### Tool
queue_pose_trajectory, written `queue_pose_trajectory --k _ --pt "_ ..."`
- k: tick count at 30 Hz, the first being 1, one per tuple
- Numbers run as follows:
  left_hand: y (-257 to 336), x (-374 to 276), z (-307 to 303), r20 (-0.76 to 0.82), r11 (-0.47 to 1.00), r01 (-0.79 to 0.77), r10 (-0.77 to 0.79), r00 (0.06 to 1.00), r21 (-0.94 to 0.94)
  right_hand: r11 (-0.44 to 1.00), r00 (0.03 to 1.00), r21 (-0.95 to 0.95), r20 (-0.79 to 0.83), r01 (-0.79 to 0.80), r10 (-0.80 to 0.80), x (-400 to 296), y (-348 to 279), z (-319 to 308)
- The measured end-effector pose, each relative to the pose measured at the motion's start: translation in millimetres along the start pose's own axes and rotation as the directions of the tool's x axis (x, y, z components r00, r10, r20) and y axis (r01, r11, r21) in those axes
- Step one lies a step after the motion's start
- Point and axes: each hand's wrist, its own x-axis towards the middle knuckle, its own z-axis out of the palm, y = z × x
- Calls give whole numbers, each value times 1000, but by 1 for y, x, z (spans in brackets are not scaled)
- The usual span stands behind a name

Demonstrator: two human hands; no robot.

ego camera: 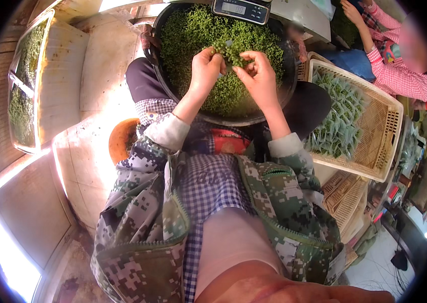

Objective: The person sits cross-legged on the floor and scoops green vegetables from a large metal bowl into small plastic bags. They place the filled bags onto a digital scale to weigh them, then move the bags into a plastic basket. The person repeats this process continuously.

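A round black tub (293, 72) filled with small green peppercorn-like berries (183, 34) stands between my knees. Over its middle, my left hand (207, 68) pinches one side of a small bunch of green berries (230, 53). On the bunch's other side my right hand (257, 72) has curled fingers near or against it; whether they grip it is hard to tell. A bit of clear or pale plastic shows beside the bunch, partly hidden by it. At the tub's far rim sits a digital scale (241, 10) with a lit display.
To the right, a cream plastic crate (393, 132) holds many filled clear bags (336, 113). More crates (344, 197) are stacked below it. A co-worker in a checked shirt (384, 72) sits at the upper right. On the left stands a large white container (62, 68) with greenery; an orange bowl (120, 138) is near my left knee.
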Motion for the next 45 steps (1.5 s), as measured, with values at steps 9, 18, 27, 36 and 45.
queue_pose_trajectory --k 9,18,27,36,45 --pt "2 -5 4 18 944 -130 131 991 305 950 991 -286 68 128 -113 17 -9 -13" --pt "4 -18 17 317 630 -538 437 842 560 970 989 -214 118 114 -90 31 71 3" --pt "8 4 9 137 900 -133 83 987 416 977 938 94 309 -191 154 43 38 -29" --pt "71 56 12 329 893 -254 129 936 372 891 974 424 -75 -165 216 37 35 -44" --pt "102 198 41 696 5 -739 331 637 674 827 940 448 149 -341 307 23 81 -24"
